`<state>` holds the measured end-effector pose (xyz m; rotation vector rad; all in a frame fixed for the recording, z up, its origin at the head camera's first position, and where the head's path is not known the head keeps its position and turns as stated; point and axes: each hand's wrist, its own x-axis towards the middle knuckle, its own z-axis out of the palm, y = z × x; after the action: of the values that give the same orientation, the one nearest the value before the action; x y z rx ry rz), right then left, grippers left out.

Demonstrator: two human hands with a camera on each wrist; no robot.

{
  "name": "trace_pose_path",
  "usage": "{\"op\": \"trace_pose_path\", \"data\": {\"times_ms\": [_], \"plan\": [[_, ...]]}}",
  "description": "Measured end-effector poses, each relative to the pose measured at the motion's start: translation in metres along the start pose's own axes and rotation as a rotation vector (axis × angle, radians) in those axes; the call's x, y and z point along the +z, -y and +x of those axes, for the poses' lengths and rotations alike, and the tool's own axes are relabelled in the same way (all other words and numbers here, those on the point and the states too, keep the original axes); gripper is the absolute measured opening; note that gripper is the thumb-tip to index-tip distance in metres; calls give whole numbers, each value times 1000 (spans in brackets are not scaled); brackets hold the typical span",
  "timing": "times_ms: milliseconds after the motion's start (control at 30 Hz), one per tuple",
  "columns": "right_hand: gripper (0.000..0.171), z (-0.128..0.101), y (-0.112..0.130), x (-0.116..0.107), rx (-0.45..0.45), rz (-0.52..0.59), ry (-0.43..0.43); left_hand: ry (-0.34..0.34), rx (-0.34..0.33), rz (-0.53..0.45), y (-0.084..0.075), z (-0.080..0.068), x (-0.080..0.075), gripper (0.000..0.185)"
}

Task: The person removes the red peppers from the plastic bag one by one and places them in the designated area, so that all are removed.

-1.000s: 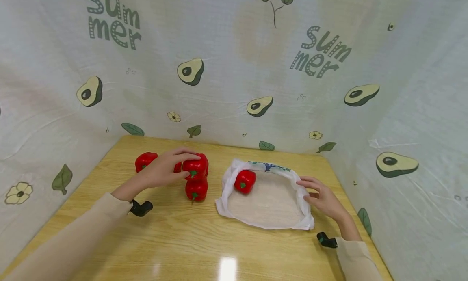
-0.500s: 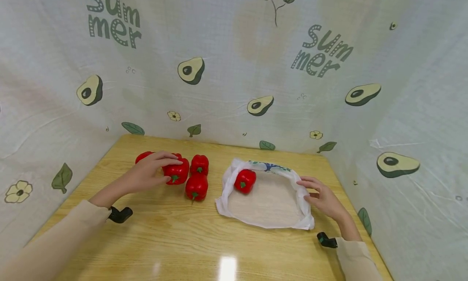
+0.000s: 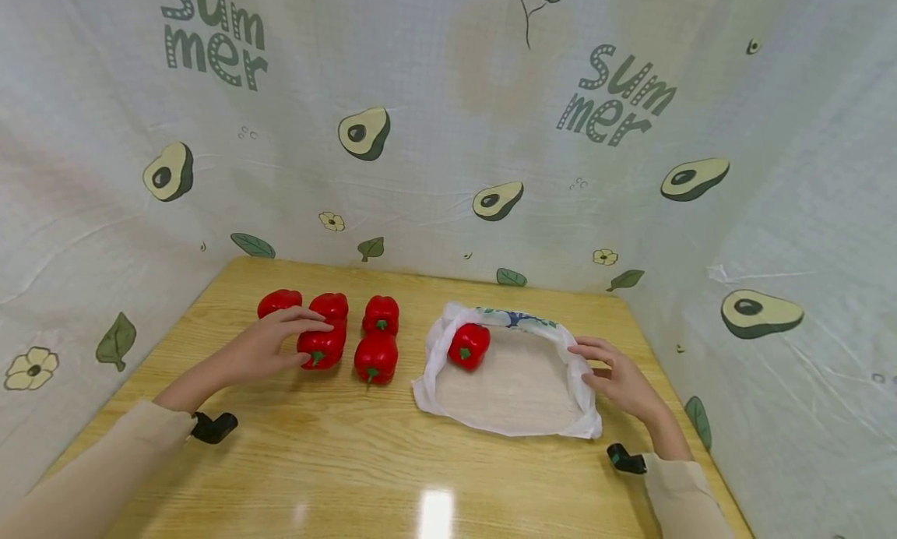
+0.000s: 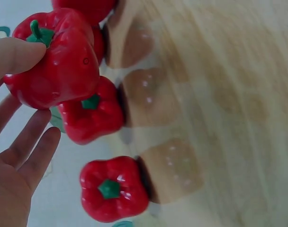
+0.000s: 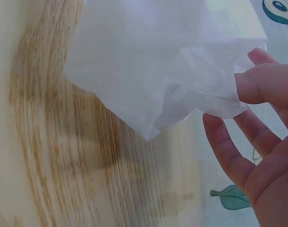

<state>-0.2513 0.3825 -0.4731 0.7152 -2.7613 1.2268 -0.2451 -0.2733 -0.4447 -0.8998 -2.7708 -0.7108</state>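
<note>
My left hand (image 3: 266,350) holds a red bell pepper (image 3: 324,347) with a green stem, thumb on the stem side and fingers over its far side. In the left wrist view this held pepper (image 4: 63,71) overlaps another bell pepper (image 4: 92,111) behind it. On the right, my right hand (image 3: 620,379) pinches the right edge of a white plastic bag (image 3: 436,368), whose mouth spreads wide. One bell pepper (image 3: 469,346) sits inside the bag at its left side. Thumb and fingers on the bag's edge (image 5: 201,101) show in the right wrist view.
Around the left hand stand more bell peppers: one at the back left (image 3: 279,301), one behind the held pepper (image 3: 329,303), and two in a column, back (image 3: 381,313) and front (image 3: 376,358). A printed cloth (image 3: 420,134) walls the wooden table (image 3: 336,461).
My left hand has carried the bell pepper leftward and a little nearer, from over the right-hand column to in front of the middle back pepper. The right hand stays at the bag.
</note>
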Motion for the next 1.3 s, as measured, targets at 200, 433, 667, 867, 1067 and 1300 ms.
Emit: {"op": "trace_pose_path", "data": {"times_ms": [200,433,667,867,1067,1300], "plan": [[49,0,0,-1,8,5,4,4,0,-6,5,-7,5,56],[50,0,1,-1,11,-4,3,0,-11,-20,7,-11,9,55],[50,-2,1,-1,-7,-12,-4,14,-11,-30,8,-12,13,56],[50,-3,1,-1,-13,-15,-3,29,-7,-38,8,-15,17,55],[49,-3,3,-1,-9,-23,-3,37,-5,-67,8,-17,16,54],[48,-3,3,-3,2,15,3,58,-6,-76,9,-18,12,58]]}}
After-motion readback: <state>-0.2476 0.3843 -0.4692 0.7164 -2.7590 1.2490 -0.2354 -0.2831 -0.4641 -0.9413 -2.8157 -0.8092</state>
